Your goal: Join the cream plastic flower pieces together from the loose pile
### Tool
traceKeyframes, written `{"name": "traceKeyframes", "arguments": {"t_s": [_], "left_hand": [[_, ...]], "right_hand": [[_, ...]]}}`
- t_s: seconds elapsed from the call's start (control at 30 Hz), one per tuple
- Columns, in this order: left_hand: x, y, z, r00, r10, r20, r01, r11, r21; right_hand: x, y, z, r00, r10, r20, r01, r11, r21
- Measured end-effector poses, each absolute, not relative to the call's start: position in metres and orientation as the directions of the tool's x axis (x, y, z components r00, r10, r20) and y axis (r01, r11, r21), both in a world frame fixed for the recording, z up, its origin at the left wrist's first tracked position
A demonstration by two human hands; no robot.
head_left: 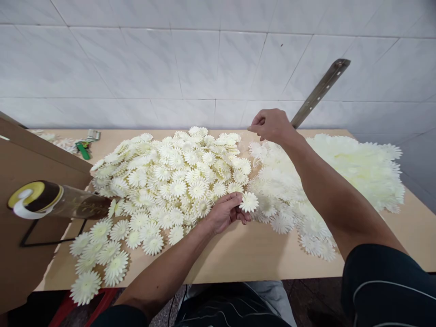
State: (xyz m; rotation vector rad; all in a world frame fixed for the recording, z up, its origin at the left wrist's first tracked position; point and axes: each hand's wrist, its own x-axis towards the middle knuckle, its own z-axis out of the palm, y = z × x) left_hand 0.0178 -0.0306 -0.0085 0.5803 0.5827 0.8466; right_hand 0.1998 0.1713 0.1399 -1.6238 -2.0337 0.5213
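My left hand (pixel 227 212) is low over the tabletop, its thumb and fingers closed on a small cream-white artificial flower (pixel 249 202) with a pale centre. Raised above the back of the table, my right hand (pixel 272 125) has its fingertips pinched together; anything between them is too small to make out. A large heap of yellowish-white artificial flowers (pixel 177 175) lies to the left of and behind my left hand. Under my right forearm spreads a pile of whiter, flatter flower petal pieces (pixel 282 200), partly hidden by the arm.
A bottle (pixel 76 202) with a yellow-and-brown lid stands at left beside a cardboard box (pixel 27 254). A green-handled tool (pixel 82 151) lies at the back left. A perforated metal bar (pixel 320 93) leans on the tiled wall (pixel 197 59). Several flowers (pixel 86 287) overhang the table's front-left edge.
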Motion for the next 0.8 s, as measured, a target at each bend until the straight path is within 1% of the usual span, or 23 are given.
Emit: {"name": "traceKeyframes", "arguments": {"t_s": [0.03, 0.1, 0.2, 0.3, 0.37, 0.47, 0.53, 0.7, 0.8], "left_hand": [[0.018, -0.03, -0.007, 0.504, 0.828, -0.247, -0.517, 0.518, 0.681], [0.017, -0.029, -0.006, 0.429, 0.864, -0.264, -0.536, 0.479, 0.696], [0.017, -0.025, -0.002, 0.292, 0.914, -0.28, -0.579, 0.402, 0.709], [0.018, -0.023, 0.002, 0.192, 0.941, -0.279, -0.581, 0.338, 0.741], [0.019, -0.023, 0.004, 0.159, 0.95, -0.27, -0.557, 0.312, 0.769], [0.02, -0.025, 0.006, 0.155, 0.96, -0.232, -0.517, 0.279, 0.809], [0.02, -0.026, 0.005, 0.165, 0.966, -0.201, -0.494, 0.257, 0.831], [0.019, -0.026, 0.001, 0.19, 0.965, -0.18, -0.412, 0.244, 0.878], [0.019, -0.025, -0.002, 0.15, 0.975, -0.166, -0.392, 0.213, 0.895]], "right_hand": [[0.2, 0.156, 0.144, -0.14, 0.971, 0.191, 0.753, 0.23, -0.616], [0.2, 0.12, 0.147, -0.156, 0.963, 0.22, 0.641, 0.268, -0.719], [0.203, 0.066, 0.133, -0.272, 0.954, 0.123, 0.522, 0.254, -0.814], [0.208, 0.029, 0.105, -0.363, 0.931, 0.034, 0.42, 0.196, -0.886], [0.212, 0.016, 0.084, -0.336, 0.941, 0.028, 0.406, 0.172, -0.897], [0.216, 0.01, 0.06, -0.223, 0.972, 0.074, 0.463, 0.173, -0.87], [0.217, 0.01, 0.05, -0.197, 0.977, 0.083, 0.502, 0.173, -0.847], [0.212, 0.01, 0.041, -0.267, 0.964, -0.023, 0.503, 0.119, -0.856], [0.211, 0.01, 0.038, -0.288, 0.955, -0.072, 0.455, 0.07, -0.888]]}}
